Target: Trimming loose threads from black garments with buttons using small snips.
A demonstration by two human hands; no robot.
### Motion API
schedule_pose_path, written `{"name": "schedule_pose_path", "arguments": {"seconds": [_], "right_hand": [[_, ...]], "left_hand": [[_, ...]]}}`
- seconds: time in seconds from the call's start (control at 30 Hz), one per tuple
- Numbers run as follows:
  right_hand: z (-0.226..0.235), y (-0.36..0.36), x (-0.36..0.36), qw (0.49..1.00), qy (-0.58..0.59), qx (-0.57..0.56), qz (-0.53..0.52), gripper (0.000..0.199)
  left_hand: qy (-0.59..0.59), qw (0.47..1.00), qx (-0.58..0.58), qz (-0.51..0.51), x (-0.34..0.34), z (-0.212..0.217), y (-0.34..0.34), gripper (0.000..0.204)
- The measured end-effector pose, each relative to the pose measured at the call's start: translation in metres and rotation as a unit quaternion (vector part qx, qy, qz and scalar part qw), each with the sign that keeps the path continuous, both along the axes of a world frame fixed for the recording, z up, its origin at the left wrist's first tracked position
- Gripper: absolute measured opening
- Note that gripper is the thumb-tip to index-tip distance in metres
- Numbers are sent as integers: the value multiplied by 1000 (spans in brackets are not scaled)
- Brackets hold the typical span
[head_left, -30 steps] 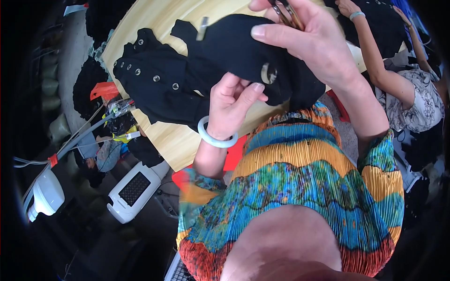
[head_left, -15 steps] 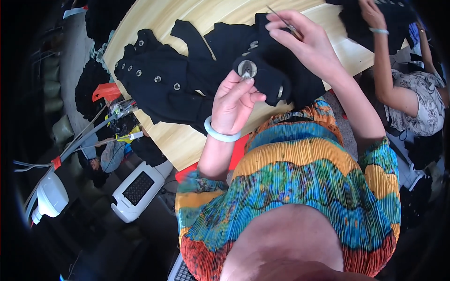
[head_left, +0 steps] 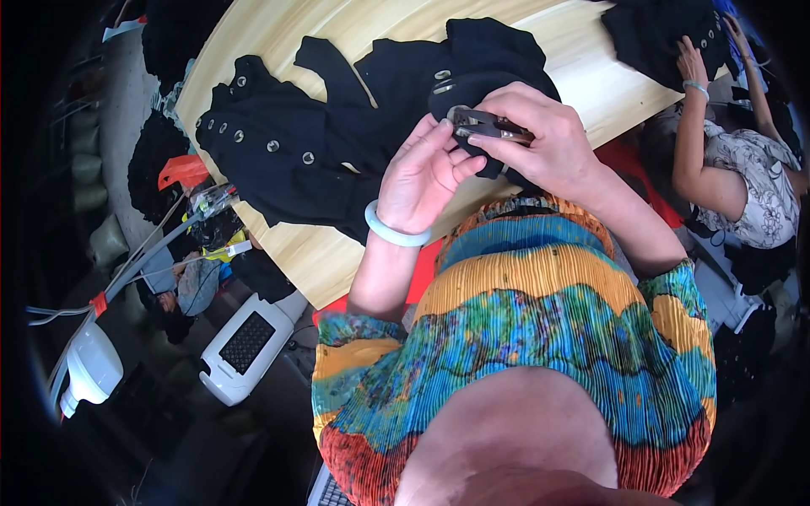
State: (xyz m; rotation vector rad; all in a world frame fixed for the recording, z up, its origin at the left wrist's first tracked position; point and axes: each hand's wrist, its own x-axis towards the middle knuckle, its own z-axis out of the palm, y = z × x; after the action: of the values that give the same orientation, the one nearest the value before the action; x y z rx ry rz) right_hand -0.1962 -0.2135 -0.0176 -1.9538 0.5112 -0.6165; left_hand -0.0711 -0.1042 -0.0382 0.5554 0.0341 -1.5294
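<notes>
From the head camera, my left hand is raised over the table edge with the wrist bent back, a pale green bangle round it, and the fingertips pinching a fold of the black garment near a round metal button. My right hand comes in from the right, knuckles up, clenched around a small dark metal tool whose tip sits right against that button; it looks like a pair of snips, though my fingers cover most of it. Both hands meet just above my chest, touching each other and the bunched cloth.

The garment lies spread across the light wooden table, its far part flat to my left with a row of silver studs, the near part gathered up under my hands. My colourful pleated top fills the lower picture and hides the table's near edge.

At the far right, another person's hand rests on a second dark garment. Down to my left, off the table, stand 2 white devices and some grey cables, with an orange bag beside dark cloth piles.
</notes>
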Motion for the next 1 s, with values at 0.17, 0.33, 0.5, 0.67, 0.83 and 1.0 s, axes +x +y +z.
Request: {"name": "schedule_pose_path", "arguments": {"seconds": [0.17, 0.33, 0.5, 0.67, 0.83, 1.0], "right_hand": [[1, -9, -3, 998, 17, -56, 29, 10], [3, -19, -2, 998, 45, -27, 28, 10], [-5, -20, -1, 997, 75, 14, 16, 14], [-4, -19, 3, 988, 126, 83, 12, 12], [-13, -13, 5, 984, 127, 126, 20, 14], [-19, -13, 3, 992, 81, 96, -4, 21]], "left_hand": [[-35, 998, 51, 24, 0, 3, 1, 9], [-117, 989, 72, 50, -1, 2, 1, 6], [-218, 968, 101, 65, -10, -2, -5, 8], [-363, 928, 66, 59, -14, -5, -5, 23], [-404, 910, 95, 15, -15, -15, -8, 19], [-294, 944, 149, 7, -8, -14, -9, 10]]}}
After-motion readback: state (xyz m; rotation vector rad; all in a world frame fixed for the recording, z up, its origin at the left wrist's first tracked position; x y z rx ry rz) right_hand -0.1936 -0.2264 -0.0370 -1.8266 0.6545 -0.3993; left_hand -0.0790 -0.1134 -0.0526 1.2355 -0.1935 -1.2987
